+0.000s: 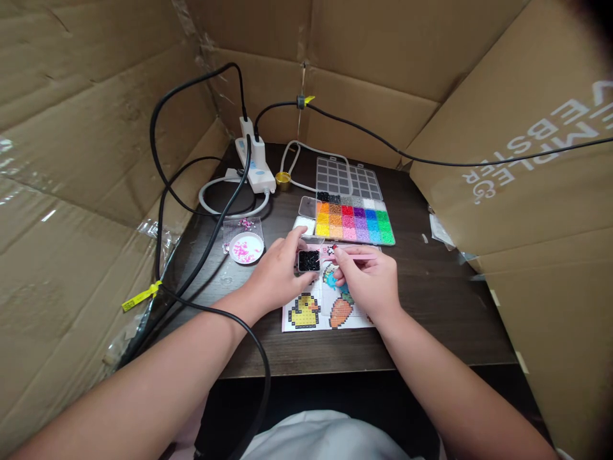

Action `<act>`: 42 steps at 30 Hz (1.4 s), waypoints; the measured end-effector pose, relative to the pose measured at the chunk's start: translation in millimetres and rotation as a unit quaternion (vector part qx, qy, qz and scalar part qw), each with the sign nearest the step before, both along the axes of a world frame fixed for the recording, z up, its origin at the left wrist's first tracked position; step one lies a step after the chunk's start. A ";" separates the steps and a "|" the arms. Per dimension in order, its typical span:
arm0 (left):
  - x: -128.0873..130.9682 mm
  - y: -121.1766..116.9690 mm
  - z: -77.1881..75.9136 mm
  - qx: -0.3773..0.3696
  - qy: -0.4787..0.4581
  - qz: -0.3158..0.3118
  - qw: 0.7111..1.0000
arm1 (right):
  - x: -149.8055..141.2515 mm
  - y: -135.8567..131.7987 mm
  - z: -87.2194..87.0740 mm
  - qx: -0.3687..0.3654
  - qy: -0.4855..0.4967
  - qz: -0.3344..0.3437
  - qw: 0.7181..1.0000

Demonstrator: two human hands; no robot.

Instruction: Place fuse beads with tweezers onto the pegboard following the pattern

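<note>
At left of centre on the dark counter (pixel 440 306), a white dish (pixel 258 245) holds pink beads. Near the frame's centre, the left hand (pixel 275 271) grips a small clear box (pixel 299 260) of black beads (pixel 309 260), thumb along its lower edge. Just right of it, a slim pink tool, probably tweezers (pixel 364 257), lies nearly level across the frame, its working end leftward, toward the box. The right hand (pixel 371 284) pinches it between thumb and fingers above a pattern sheet (pixel 287 324); whether the tip touches beads is too small to tell.
</note>
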State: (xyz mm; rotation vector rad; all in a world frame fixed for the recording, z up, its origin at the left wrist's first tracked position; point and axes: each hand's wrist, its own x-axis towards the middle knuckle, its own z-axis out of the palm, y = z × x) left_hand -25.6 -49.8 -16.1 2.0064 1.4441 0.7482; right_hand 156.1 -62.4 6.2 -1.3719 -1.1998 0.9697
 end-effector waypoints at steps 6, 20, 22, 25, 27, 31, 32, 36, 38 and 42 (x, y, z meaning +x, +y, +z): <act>0.6 0.8 -0.6 0.001 -0.009 0.004 1.000 | 0.5 -0.6 0.4 0.011 -0.012 -0.001 1.000; 0.1 3.2 4.6 -0.014 0.023 0.007 1.000 | 85.5 -57.8 -8.0 0.133 -0.096 -0.229 0.959; 0.4 3.6 5.3 -0.015 0.023 0.010 1.000 | 84.2 -67.8 -21.7 0.155 -0.114 -0.222 0.956; 0.9 3.9 6.7 -0.019 0.030 0.017 0.999 | 80.9 -72.8 -41.7 0.183 -0.151 -0.205 0.950; 1.2 4.1 7.5 -0.026 0.036 0.023 0.999 | 80.6 -71.4 -51.2 0.192 -0.176 -0.201 0.944; 1.2 4.6 8.2 -0.031 0.040 0.026 0.998 | 82.5 -68.6 -58.6 0.189 -0.197 -0.203 0.940; 1.1 4.7 8.1 -0.029 0.040 0.025 0.998 | 82.9 -68.6 -58.8 0.183 -0.195 -0.205 0.941; 0.6 5.0 7.1 -0.019 0.041 0.025 0.999 | 81.9 -69.2 -57.4 0.165 -0.178 -0.204 0.948; 0.5 4.9 6.5 -0.016 0.041 0.024 0.999 | 80.6 -68.8 -55.6 0.167 -0.172 -0.202 0.950; 0.8 4.3 6.5 -0.016 0.041 0.023 0.999 | 78.4 -67.7 -51.3 0.173 -0.172 -0.197 0.949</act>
